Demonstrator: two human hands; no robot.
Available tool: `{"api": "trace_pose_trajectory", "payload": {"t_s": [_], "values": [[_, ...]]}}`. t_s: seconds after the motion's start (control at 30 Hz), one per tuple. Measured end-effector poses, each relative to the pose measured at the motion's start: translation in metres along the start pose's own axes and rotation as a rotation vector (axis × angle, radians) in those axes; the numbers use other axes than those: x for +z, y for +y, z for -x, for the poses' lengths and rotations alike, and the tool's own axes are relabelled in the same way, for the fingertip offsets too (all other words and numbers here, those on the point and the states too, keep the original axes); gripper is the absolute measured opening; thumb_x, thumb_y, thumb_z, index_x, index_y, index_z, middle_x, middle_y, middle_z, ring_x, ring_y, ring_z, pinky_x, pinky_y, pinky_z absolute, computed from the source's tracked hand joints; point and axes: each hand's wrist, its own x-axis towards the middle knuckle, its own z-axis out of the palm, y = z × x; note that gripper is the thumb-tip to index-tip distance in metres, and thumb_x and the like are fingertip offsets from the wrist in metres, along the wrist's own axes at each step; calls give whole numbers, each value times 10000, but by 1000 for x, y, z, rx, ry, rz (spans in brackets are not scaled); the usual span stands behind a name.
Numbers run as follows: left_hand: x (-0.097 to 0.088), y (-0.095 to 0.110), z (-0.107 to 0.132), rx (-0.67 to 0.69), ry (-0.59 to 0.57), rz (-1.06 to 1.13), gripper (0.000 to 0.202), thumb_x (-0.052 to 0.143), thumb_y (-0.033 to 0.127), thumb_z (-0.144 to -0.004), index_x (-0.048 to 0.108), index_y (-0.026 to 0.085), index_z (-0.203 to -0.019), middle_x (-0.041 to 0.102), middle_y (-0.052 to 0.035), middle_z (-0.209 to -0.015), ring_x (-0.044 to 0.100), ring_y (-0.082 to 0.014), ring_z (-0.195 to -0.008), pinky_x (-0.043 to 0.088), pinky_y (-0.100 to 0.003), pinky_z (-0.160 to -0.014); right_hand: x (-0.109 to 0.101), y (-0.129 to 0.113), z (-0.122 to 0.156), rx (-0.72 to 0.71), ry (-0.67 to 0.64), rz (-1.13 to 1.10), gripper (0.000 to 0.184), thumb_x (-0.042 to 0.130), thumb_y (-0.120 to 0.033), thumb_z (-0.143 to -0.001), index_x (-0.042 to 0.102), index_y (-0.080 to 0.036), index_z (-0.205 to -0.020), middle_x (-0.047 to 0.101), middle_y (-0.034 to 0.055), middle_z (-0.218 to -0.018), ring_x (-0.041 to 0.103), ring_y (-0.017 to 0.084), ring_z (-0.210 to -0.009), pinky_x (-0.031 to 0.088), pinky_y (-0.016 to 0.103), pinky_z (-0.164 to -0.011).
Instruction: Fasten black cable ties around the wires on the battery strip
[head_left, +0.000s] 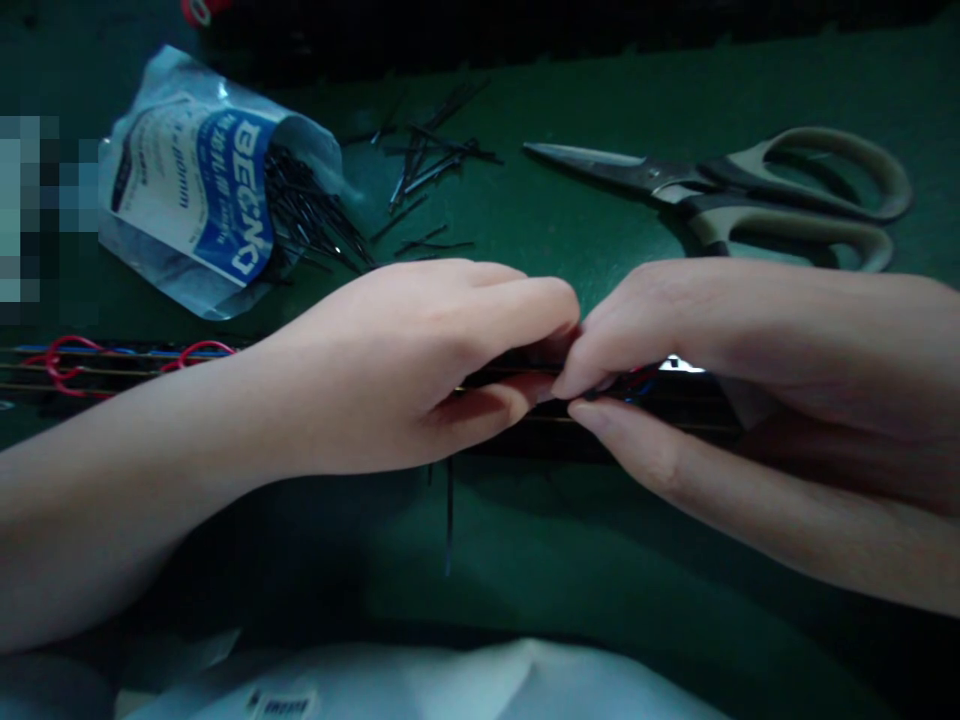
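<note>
A long black strip (701,408) with thin brass-coloured lines and red and blue wires runs sideways beneath both hands. My left hand (420,365) is closed over its middle, thumb and fingers drawn together near the right fingertips; what they grip is hidden. From the right, my right hand (675,350) pinches thumb and forefinger at the strip, where a bundle of red and blue wires (634,384) shows between them. The fingertips of both hands nearly meet. One thin black cable tie (449,520) sticks out below my left hand, towards me.
An opened clear bag (180,190) of black cable ties lies at the upper left, with several loose ties (427,160) beside it. Grey-handled scissors (675,180) rest at the upper right on the green tabletop (600,90). Pale cloth (450,685) shows at the near edge.
</note>
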Motion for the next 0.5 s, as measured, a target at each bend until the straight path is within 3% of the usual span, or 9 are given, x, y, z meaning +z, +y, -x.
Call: {"api": "trace_pose_trajectory", "payload": {"t_s": [0.5], "values": [[2, 1, -1, -6, -8, -10, 134, 476, 157, -1075, 505, 251, -983, 555, 46, -848, 634, -132, -801, 399, -260, -634, 2, 1, 3, -28, 11, -10, 138, 683, -99, -977, 642, -216, -1039, 736, -78, -945, 643, 45, -825, 497, 233, -729]]}}
